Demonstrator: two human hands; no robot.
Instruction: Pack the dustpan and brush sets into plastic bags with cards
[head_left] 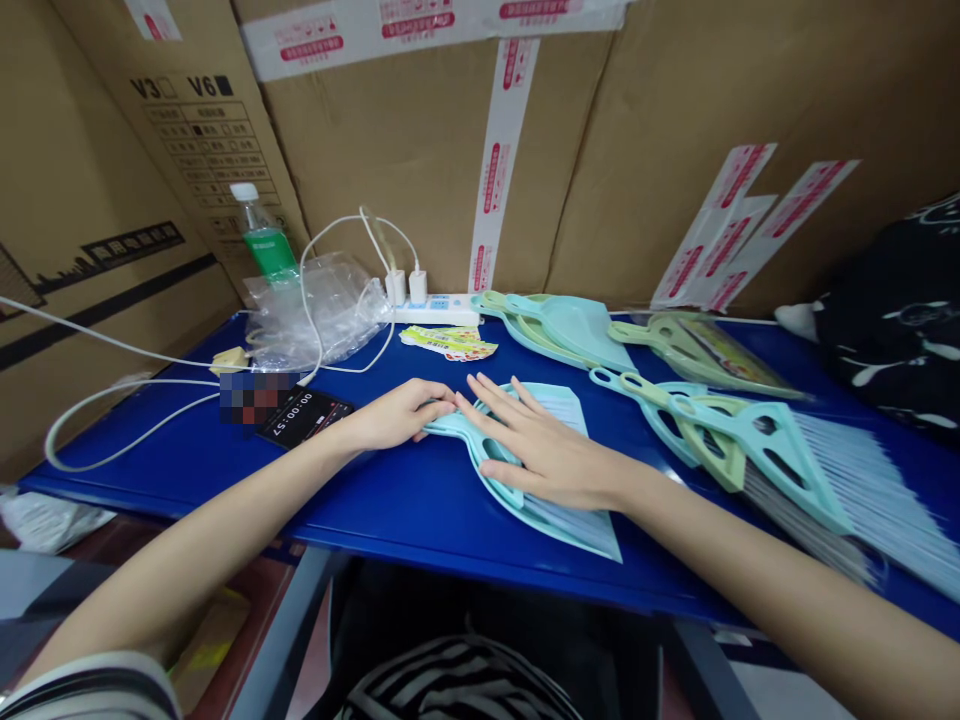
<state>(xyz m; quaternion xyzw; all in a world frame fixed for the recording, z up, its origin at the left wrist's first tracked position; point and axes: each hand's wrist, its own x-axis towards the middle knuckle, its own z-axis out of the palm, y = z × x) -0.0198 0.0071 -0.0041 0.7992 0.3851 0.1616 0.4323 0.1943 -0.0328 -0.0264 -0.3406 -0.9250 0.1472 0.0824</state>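
A light-blue dustpan point(604, 545) lies on the blue table in front of me, its handle pointing left. A matching hand brush point(562, 405) is nested in it, partly covered by my hand. My left hand point(405, 412) is closed round the handle ends, fingers pinched there. Spread flat, my right hand point(544, 455) rests on top of the brush with its fingers apart. To the right lie several loose brushes, among them a light-blue brush point(814, 470) and a green brush point(724, 445).
At the back are stacked dustpans point(585, 325) and a bagged green dustpan set point(712, 355). Labels point(450, 342) lie near a power strip point(450, 312). A phone point(304, 418), white cables, plastic bags point(322, 310) and a bottle point(264, 240) occupy the left. Cardboard point(420, 130) walls the back.
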